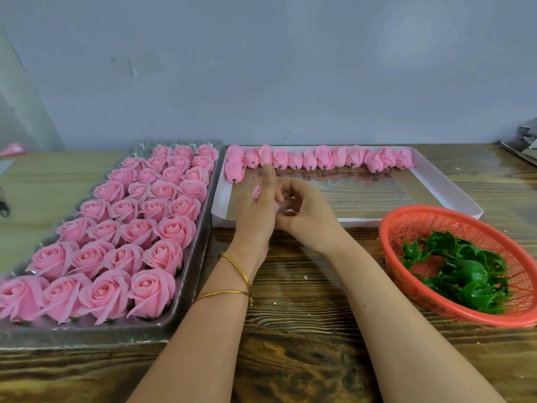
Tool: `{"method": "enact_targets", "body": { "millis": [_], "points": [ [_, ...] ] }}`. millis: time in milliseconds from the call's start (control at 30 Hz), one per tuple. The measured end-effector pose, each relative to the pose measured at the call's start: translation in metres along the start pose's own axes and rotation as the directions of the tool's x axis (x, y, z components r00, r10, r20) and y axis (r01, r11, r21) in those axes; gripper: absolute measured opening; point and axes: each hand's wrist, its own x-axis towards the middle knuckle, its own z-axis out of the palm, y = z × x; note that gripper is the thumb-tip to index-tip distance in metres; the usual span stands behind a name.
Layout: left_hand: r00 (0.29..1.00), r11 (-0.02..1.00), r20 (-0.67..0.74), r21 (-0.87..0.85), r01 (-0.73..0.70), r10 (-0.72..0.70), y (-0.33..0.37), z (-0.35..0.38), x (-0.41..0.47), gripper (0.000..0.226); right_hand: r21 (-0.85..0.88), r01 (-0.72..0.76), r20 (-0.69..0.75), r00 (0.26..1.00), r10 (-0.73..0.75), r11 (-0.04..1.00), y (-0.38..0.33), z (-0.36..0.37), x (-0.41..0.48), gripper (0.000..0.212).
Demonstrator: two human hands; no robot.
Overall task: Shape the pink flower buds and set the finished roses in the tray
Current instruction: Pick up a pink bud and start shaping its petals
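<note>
Two bare hands meet over the near-left corner of a white box [447, 186]. The left hand [255, 212] cradles a small pink bud [257, 191], forefinger straight; the right hand [309, 215] has curled fingers pinching the bud's lower edge. The finished roses [139, 231] fill the clear tray [196, 266] on the left.

place: craft workshop | evidence: tray [198, 267] of finished roses [171, 228], row of buds [324, 158], basket [436, 220] of green calyxes [465, 271]
</note>
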Motion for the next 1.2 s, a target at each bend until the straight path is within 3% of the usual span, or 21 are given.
{"method": "enact_targets", "body": {
  "millis": [133,267,533,700,833,967,1200],
  "points": [
    [0.996,0.997,0.025,-0.017,-0.081,0.082,-0.002,0.000,0.001,0.052,-0.021,0.000,-0.023,1.000,0.000,1.000,0.001,-0.002,0.001,0.027],
    [0.994,0.995,0.042,-0.035,-0.096,0.097,0.000,0.000,0.001,0.039,0.012,-0.014,0.021,1.000,0.013,1.000,-0.002,-0.001,0.000,0.042],
    [0.994,0.993,-0.001,0.044,-0.108,0.108,-0.003,-0.001,0.003,0.023,0.037,-0.046,-0.035,0.998,0.047,0.998,-0.006,0.001,0.000,0.038],
    [0.943,0.886,0.003,0.342,-0.313,0.333,-0.004,-0.003,0.002,0.029,0.097,-0.067,-0.221,0.971,0.087,0.993,-0.011,-0.003,0.001,0.045],
    [0.941,0.840,0.032,0.441,-0.315,0.336,-0.006,0.000,0.000,0.026,0.102,-0.068,-0.246,0.965,0.091,0.992,-0.007,-0.001,0.003,0.029],
    [0.936,0.846,0.057,0.412,-0.339,0.347,-0.006,0.003,-0.003,0.014,0.011,-0.071,-0.264,0.962,0.071,0.997,-0.004,0.002,0.005,0.028],
    [0.942,0.831,0.065,0.454,-0.322,0.329,-0.005,0.003,-0.005,0.024,-0.002,-0.081,-0.247,0.966,0.078,0.997,-0.006,0.002,0.004,0.026]
  ]
}}
